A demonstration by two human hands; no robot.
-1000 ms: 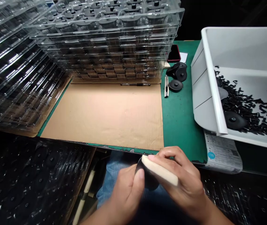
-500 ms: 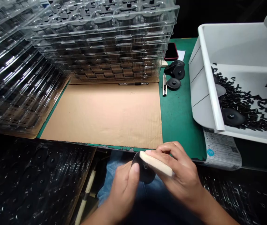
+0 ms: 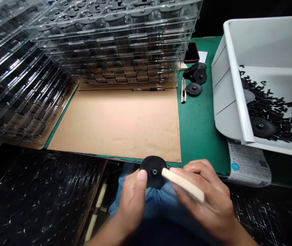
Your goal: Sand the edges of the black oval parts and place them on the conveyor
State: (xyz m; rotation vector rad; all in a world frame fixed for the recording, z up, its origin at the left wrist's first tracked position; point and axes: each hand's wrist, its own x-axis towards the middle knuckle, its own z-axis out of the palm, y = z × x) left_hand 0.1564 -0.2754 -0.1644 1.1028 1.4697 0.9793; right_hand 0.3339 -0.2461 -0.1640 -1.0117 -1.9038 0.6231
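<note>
A round black disc-shaped part (image 3: 149, 178) with a small ring at its centre faces up over my lap, at the table's front edge. My left hand (image 3: 133, 194) grips it by its left side, thumb on top. In my right hand (image 3: 204, 191) is a flat cream-coloured pad (image 3: 184, 183), pinched between thumb and fingers. The pad's left tip lies at the right side of the disc; whether they touch I cannot tell. The fingertips beneath the disc are hidden.
Stacked clear trays (image 3: 110, 44) stand behind the cardboard sheet (image 3: 117, 123). A pen (image 3: 148, 89), a cutter (image 3: 183, 90) and black parts (image 3: 194, 89) lie nearby. At right, a white bin (image 3: 240, 85) holds small black pieces. More trays (image 3: 33, 198) sit lower left.
The disc has turned to face up more and shows more fully. My right hand and the pad have shifted right, off the disc's middle. The whole view has shifted slightly.
</note>
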